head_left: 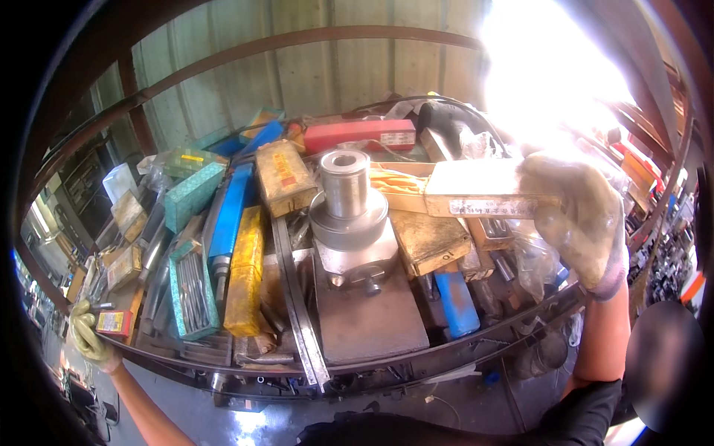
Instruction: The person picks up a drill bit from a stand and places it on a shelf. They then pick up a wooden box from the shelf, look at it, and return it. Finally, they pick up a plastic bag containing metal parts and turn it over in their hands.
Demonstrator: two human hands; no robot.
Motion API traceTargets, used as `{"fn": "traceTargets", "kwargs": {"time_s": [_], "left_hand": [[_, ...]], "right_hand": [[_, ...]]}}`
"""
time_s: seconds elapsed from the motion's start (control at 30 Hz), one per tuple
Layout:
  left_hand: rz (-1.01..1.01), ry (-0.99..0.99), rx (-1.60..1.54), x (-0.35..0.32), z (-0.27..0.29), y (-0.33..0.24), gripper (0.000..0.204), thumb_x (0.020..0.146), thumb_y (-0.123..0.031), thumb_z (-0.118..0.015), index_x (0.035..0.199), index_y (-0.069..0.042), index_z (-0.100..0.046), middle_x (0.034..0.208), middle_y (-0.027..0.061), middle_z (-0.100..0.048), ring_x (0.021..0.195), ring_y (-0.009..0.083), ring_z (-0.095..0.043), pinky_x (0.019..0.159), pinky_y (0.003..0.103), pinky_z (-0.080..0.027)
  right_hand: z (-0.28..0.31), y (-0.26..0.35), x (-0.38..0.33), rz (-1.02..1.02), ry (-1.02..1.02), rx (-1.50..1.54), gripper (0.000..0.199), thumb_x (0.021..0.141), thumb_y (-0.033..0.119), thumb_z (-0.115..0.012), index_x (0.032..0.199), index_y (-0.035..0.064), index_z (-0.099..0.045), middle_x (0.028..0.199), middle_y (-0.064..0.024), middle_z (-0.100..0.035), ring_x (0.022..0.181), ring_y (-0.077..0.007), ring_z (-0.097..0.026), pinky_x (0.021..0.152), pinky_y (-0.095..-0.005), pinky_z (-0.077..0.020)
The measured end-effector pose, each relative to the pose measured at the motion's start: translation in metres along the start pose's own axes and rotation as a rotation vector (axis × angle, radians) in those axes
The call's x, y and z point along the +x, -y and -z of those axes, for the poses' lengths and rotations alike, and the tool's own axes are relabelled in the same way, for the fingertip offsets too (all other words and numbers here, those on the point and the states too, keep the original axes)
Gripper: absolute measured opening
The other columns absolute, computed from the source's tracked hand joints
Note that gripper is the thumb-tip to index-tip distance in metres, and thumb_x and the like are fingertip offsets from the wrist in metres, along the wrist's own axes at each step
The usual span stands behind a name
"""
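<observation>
Holds right forearm (pixel 601 334) forward, right of steel cylinder (pixel 346 184), with gloved right hand (pixel 579 212) gripping; angles left forearm (pixel 145 401) outward, left of cylinder, with gloved left hand (pixel 89 334) curled.

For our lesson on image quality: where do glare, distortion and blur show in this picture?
Head view: glare whites out the upper right, washing over the right hand and pale box; head view: the brown rail bows upward; head view: a smeared patch at lower right hides detail.

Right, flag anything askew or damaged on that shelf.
The stained, worn box left of the steel cylinder sits crooked, and the lower teal box lies open with its thin rods exposed. The rest looks merely jumbled.
</observation>
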State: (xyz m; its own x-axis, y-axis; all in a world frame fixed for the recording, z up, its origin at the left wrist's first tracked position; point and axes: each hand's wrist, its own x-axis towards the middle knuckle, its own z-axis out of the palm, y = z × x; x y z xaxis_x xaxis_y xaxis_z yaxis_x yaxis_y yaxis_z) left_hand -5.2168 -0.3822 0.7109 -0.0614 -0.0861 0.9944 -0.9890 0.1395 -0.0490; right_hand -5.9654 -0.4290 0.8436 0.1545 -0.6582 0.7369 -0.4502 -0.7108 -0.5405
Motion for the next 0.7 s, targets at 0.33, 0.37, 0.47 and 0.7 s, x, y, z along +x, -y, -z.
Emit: {"fn": "traceTargets", "kwargs": {"time_s": [0.33, 0.37, 0.47, 0.7], "left_hand": [[0.109, 0.007, -0.077, 0.007, -0.010, -0.021, 0.031, 0.109, -0.011, -0.042, 0.082, 0.000, -0.052, 0.103, 0.0200, -0.072, 0.093, 0.0307, -0.069, 0.089, 0.041, -0.054], [0.105, 0.006, -0.021, 0.009, -0.001, -0.025, 0.030, 0.109, -0.011, -0.043, 0.083, 0.000, -0.053, 0.103, 0.0202, -0.072, 0.093, 0.0309, -0.069, 0.090, 0.041, -0.054], [0.143, 0.000, -0.070, 0.008, 0.009, -0.019, 0.031, 0.109, -0.011, -0.043, 0.083, 0.002, -0.054, 0.103, 0.0208, -0.073, 0.094, 0.0299, -0.070, 0.091, 0.041, -0.054], [0.247, -0.051, -0.129, 0.011, 0.020, -0.036, 0.034, 0.107, -0.013, -0.044, 0.081, 0.003, -0.058, 0.104, 0.0203, -0.074, 0.093, 0.0272, -0.069, 0.089, 0.039, -0.054]], "right_hand": [[-0.020, 0.017, -0.014, 0.015, -0.030, -0.262, 0.051, 0.082, 0.015, -0.076, 0.128, -0.0034, -0.065, 0.134, -0.0188, -0.065, 0.114, -0.0239, -0.068, 0.101, -0.0383, -0.0540], [-0.027, 0.018, -0.014, 0.001, -0.006, -0.267, 0.050, 0.081, 0.014, -0.075, 0.127, -0.0030, -0.065, 0.134, -0.0185, -0.065, 0.114, -0.0236, -0.067, 0.102, -0.0384, -0.0536], [-0.047, 0.024, -0.009, -0.092, -0.045, -0.243, 0.049, 0.079, 0.009, -0.074, 0.126, -0.0021, -0.065, 0.134, -0.0166, -0.066, 0.120, -0.0231, -0.064, 0.106, -0.0395, -0.0505], [-0.057, 0.012, 0.017, -0.071, 0.040, -0.162, 0.059, 0.087, 0.028, -0.082, 0.133, -0.0039, -0.063, 0.139, -0.0154, -0.064, 0.126, -0.0250, -0.063, 0.111, -0.0400, -0.0480]]}}
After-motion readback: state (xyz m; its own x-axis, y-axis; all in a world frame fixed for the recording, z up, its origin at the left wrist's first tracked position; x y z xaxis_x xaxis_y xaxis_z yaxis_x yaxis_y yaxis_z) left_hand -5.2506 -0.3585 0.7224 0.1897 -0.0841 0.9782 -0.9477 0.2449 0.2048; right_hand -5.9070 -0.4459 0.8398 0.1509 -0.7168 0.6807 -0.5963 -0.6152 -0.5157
